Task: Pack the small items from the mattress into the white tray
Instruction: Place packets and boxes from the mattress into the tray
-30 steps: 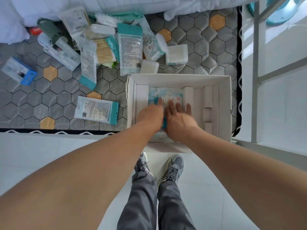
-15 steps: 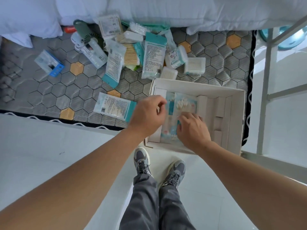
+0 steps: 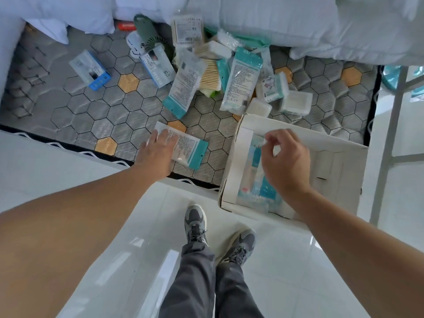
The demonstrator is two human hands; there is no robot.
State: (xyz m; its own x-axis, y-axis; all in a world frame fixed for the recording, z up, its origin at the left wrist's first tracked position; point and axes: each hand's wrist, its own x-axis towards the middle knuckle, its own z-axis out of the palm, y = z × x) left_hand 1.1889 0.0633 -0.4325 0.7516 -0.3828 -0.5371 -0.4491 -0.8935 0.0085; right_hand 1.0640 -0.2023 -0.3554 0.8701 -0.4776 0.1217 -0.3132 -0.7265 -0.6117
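The white tray (image 3: 241, 143) sits on the mattress's near right corner with a light-blue packet (image 3: 254, 175) lying flat inside it. My right hand (image 3: 284, 161) hovers over that packet with fingers loosely curled and nothing in them. My left hand (image 3: 158, 150) lies flat, fingers spread, on the near end of a white packet with a teal end (image 3: 190, 150) on the mattress just left of the tray. Behind it lies a heap of small items: teal-ended packets (image 3: 241, 79), cotton swab boxes (image 3: 296, 103), a green fan (image 3: 146, 31) and a blue box (image 3: 90, 70).
The grey hexagon-quilted mattress (image 3: 75, 111) has white pillows and bedding (image 3: 275, 19) along its far side. A white metal frame (image 3: 390, 138) stands to the right of the tray. My shoes (image 3: 195, 223) stand on glossy white floor tiles below the mattress edge.
My left hand left the tray and moved left onto the teal-ended packet on the mattress. My right hand lifted off the packet in the tray. The view shifted left.
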